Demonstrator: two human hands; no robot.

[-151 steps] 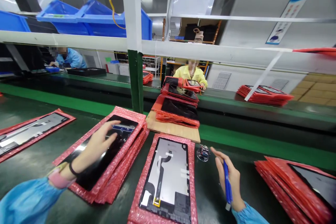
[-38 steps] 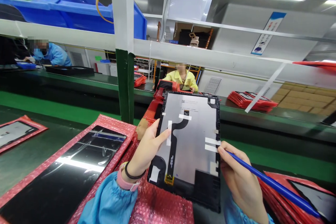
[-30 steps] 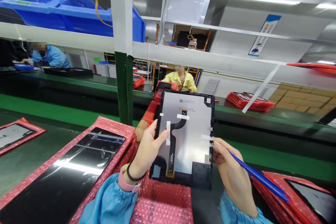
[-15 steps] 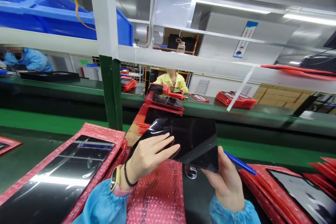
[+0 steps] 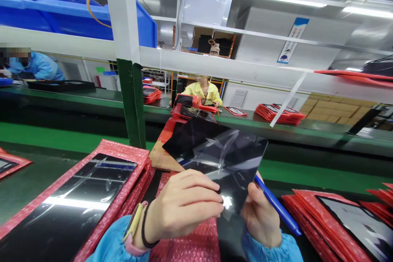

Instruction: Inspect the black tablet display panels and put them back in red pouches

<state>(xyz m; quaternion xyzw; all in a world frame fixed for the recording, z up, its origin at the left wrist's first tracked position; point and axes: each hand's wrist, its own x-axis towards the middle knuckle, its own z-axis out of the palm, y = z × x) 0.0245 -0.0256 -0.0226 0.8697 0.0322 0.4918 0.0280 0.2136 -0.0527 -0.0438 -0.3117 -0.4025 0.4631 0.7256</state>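
Observation:
A glossy black screen panel (image 5: 211, 143) is held up and tilted in front of me, with bright reflections across its face. My right hand (image 5: 262, 213) is closed on its lower right edge. A blue pen (image 5: 281, 206) is also lodged in that hand, pointing down to the right. My left hand (image 5: 187, 204) is closed at the panel's lower left edge, its fingers bent together over the surface; the thumb is hidden. Below the hands lies a pink bubble-wrap bag (image 5: 196, 241). Left of them, another black panel (image 5: 76, 196) rests on stacked bubble-wrap bags (image 5: 135, 188).
Red bags (image 5: 310, 213) with a grey-faced panel (image 5: 356, 221) are stacked at right. A cardboard piece (image 5: 162, 157) lies behind the held panel. A green-and-white post (image 5: 130, 98) rises ahead. Blue bins (image 5: 61, 16) sit overhead. Across the bench, a person in yellow (image 5: 202, 90) sits.
The panel has turned and tilted, its face now catching more reflections. My left hand has moved down and right to its lower edge, fingers more bent. The pen now shows more fully.

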